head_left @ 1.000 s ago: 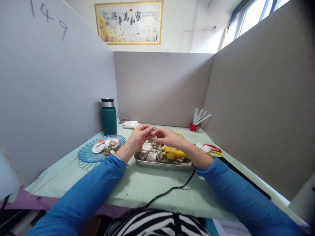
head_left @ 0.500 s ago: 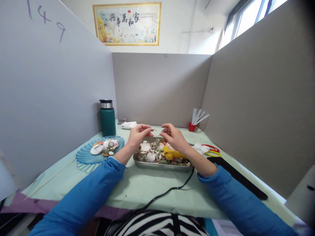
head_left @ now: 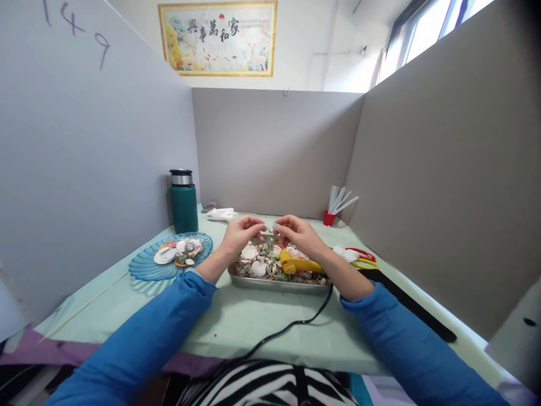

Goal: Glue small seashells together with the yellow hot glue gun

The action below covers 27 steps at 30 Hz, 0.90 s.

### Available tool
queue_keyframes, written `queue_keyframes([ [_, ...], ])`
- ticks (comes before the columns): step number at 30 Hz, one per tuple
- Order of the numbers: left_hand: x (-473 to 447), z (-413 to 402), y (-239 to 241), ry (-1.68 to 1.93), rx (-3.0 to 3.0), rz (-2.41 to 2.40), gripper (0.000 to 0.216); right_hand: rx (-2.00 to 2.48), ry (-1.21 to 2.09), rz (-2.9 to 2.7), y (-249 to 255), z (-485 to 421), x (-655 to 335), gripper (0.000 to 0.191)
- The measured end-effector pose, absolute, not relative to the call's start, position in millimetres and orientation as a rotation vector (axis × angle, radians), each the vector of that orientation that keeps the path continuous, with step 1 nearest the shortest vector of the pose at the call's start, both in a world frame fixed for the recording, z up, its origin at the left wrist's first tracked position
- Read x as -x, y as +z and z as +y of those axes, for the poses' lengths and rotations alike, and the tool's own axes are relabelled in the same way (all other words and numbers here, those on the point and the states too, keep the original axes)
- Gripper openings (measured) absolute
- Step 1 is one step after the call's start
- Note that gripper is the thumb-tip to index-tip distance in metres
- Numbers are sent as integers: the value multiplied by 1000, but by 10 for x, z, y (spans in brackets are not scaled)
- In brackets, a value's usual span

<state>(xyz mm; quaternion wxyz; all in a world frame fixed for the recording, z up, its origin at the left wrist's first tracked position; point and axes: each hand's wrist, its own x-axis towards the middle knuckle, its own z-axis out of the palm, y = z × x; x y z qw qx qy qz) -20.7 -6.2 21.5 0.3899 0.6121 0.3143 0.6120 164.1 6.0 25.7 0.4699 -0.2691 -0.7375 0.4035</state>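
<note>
Both my hands hover over a metal tray (head_left: 270, 283) filled with several shells. My left hand (head_left: 242, 233) is pinched shut, its fingertips holding something tiny that I cannot make out. My right hand (head_left: 297, 233) is closed on a small pale shell (head_left: 275, 226) just beside the left fingertips. A yellow glue gun (head_left: 298, 265) lies in the tray under my right wrist, its black cord (head_left: 291, 327) trailing toward me.
A blue glass plate (head_left: 146, 269) with shells sits left of the tray, a green thermos (head_left: 183, 202) behind it. A red cup of white sticks (head_left: 333, 213) and red-yellow scissors (head_left: 363, 258) lie to the right. Grey partitions wall in the table. A thin stick (head_left: 80, 309) lies at left.
My hands drew apart a moment ago, then came back together, so their fingertips nearly meet over the tray again. The view shifted slightly.
</note>
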Motion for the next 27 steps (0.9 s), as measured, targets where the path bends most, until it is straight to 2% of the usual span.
queue_keyframes([
  [16, 189, -81, 207, 1436, -1486, 780, 29, 605, 1105, -1812, 184, 92, -1608, 29],
  [27, 199, -77, 202, 1435, -1490, 814, 28, 595, 1031, -1869, 157, 103, -1609, 23],
])
